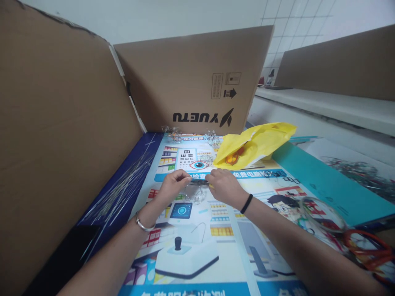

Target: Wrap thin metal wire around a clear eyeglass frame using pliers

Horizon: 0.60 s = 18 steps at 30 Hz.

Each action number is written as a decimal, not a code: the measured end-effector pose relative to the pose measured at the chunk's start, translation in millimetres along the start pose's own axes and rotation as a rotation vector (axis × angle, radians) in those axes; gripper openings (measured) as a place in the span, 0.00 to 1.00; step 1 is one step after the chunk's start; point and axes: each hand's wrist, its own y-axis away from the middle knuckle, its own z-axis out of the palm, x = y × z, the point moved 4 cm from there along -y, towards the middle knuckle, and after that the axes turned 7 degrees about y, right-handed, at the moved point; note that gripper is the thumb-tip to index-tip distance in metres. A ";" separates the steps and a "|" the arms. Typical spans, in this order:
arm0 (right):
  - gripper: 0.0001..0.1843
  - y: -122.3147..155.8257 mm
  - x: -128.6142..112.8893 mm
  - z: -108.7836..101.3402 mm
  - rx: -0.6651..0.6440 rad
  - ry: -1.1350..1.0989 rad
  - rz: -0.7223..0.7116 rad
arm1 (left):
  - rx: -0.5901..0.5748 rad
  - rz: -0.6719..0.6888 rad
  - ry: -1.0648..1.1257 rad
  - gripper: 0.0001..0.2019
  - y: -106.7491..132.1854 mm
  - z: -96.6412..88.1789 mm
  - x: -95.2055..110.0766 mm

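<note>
My left hand (175, 184) pinches, contents unclear; right hand (226, 187), one o'clock, clamps a dark tool (200, 182); handling wire (197, 196) seemingly needs steadiness.

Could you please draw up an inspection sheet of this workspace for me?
Surface: printed poster with an eye chart.
Job's things: thin wire shape under the hands; slim dark tool between them, partly hidden.
Clutter: yellow bag; straight wires at left; red-orange loops at lower right, kind unclear.
Hands: left hand, thumb and finger drawn together; right hand closed, apparently on the tool.
Cables: no power cable made out.
Surroundings: cardboard panel behind; white ledge at right.
</note>
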 end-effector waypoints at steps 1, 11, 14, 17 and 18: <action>0.08 -0.1 0.0 -0.1 -0.008 -0.011 0.001 | -0.001 -0.003 0.007 0.08 -0.1 0.3 0.1; 0.09 -0.2 -0.2 -2.6 -0.070 -0.049 0.030 | 0.031 -0.042 0.018 0.09 -1.2 4.2 6.7; 0.09 0.2 -0.5 -3.4 -0.066 -0.054 0.028 | 0.044 -0.067 0.038 0.09 -0.6 4.9 7.5; 0.09 0.1 -0.6 -4.5 -0.080 -0.057 0.033 | 0.060 -0.071 0.057 0.10 0.2 5.4 6.2; 0.10 0.0 -0.9 -5.0 -0.084 -0.057 0.034 | 0.065 -0.070 0.060 0.10 0.4 5.6 5.4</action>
